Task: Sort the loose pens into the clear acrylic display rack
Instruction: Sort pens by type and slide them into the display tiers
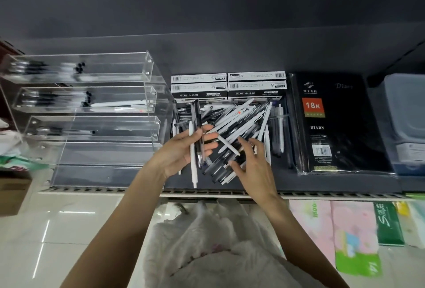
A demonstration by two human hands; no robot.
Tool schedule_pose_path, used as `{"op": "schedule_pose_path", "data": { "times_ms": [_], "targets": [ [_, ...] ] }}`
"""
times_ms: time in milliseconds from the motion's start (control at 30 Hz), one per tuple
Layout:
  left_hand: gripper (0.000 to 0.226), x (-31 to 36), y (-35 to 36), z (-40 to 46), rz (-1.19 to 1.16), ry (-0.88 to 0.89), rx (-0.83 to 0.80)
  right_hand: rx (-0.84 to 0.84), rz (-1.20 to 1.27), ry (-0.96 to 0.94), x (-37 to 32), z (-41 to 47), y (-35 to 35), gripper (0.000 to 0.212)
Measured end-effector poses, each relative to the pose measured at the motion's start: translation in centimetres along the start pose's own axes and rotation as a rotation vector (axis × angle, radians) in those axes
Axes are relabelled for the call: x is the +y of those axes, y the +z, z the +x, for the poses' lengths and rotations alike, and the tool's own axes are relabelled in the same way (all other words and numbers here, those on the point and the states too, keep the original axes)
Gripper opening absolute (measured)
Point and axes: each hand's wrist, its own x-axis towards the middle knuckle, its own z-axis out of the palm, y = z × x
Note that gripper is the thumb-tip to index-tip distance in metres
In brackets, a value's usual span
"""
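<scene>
A heap of loose pens point(243, 122), white and black, lies on the dark shelf right of the clear acrylic rack point(151, 74). The rack has several stepped troughs; the upper three hold a few pens. My left hand point(184, 152), palm up, holds a small bunch of pens point(192, 163), a long white one and some dark ones, upright against its fingers above the heap's left side. My right hand point(250, 166) hovers over the heap's lower right with fingers spread and relaxed, its fingertips touching pens; it grips nothing.
Boxes of gel ink pens point(227, 86) stand behind the heap. A black diary point(333, 124) in plastic wrap lies to the right, and a grey plastic container point(404, 117) beyond it. Packaged goods point(345, 237) sit below the shelf edge point(220, 193); a cardboard box point(12, 193) is at the left.
</scene>
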Motion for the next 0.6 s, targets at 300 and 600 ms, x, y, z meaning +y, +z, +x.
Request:
{"op": "schedule_pose_path", "data": {
  "times_ms": [300,600],
  "targets": [
    [0.027,-1.5,1.7,-2.1,0.013,-0.009,-0.143,0.026,0.616,-0.145,-4.5,1.9,-5.9,0.034],
    [0.029,-2.9,2.4,-3.7,0.027,-0.026,-0.186,-0.302,0.543,-0.216,-7.1,4.1,-6.7,0.028]
  ]
}}
